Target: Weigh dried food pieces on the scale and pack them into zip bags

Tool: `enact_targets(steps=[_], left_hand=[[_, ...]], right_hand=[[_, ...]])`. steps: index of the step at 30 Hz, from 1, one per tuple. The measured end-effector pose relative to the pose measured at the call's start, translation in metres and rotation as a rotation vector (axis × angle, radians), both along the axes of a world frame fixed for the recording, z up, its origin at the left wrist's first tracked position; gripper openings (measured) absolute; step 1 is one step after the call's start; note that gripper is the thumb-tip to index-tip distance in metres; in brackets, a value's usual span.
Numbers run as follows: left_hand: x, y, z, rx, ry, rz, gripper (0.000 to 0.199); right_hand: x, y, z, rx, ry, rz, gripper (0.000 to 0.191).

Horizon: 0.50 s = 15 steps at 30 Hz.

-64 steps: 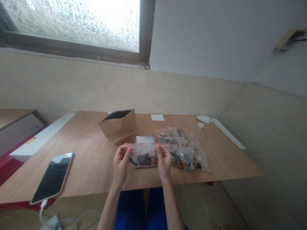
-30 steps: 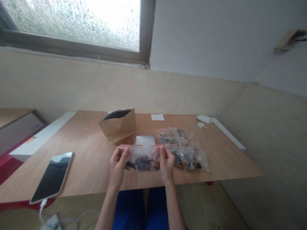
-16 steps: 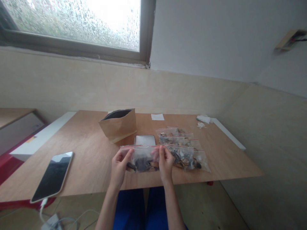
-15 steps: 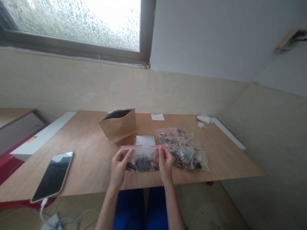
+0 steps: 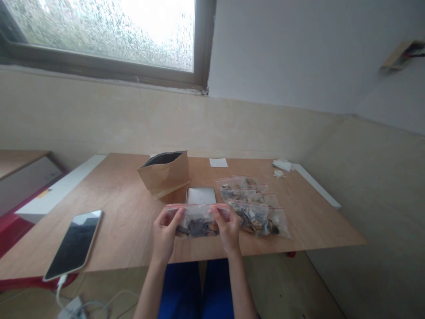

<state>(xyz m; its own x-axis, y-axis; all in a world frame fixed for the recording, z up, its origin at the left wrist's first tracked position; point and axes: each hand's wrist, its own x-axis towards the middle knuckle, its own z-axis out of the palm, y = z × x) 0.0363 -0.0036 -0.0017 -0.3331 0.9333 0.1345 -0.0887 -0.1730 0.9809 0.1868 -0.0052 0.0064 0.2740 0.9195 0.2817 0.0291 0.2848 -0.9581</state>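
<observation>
A clear zip bag with a red seal line along its top hangs between my two hands over the table's front edge. Dark and brown small pieces, too blurred to name, lie in its lower part. My left hand pinches the upper left of the bag, thumb on the near face. My right hand is closed on the upper right, its thumb just under the seal line. Behind the bag is a silver flat tray-like object, partly covered by it. Several similar filled zip bags lie overlapping beside my right hand.
An open brown kraft pouch stands at the back left. A smartphone with a white cable lies at the table's left front. White paper and crumpled white material lie along the back of the wooden table.
My right thumb has slid left along the bag's top, and the right hand has turned inward. The bag's top edge sits slightly lower. Other things have stayed put.
</observation>
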Motion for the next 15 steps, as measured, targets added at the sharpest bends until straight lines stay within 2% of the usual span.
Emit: enact_targets(steps=[7,10,13,15], left_hand=[[0.0032,-0.0007,-0.0012,0.026,0.016,0.016,0.022],[0.0023,0.0003,-0.0008,0.049,0.014,-0.060,0.022],[0.0012,0.0003,0.0018,0.014,0.072,-0.157,0.024],[0.0009,0.0002,0.0035,-0.010,0.119,-0.178,0.025]], right_hand=[[0.0010,0.0009,-0.0013,-0.008,0.041,0.026,0.017],[0.0008,0.0028,-0.0019,-0.015,0.055,0.043,0.018],[0.0000,0.0047,-0.0035,-0.037,0.035,0.115,0.016],[-0.0007,0.0059,-0.0052,-0.040,0.021,0.171,0.014]])
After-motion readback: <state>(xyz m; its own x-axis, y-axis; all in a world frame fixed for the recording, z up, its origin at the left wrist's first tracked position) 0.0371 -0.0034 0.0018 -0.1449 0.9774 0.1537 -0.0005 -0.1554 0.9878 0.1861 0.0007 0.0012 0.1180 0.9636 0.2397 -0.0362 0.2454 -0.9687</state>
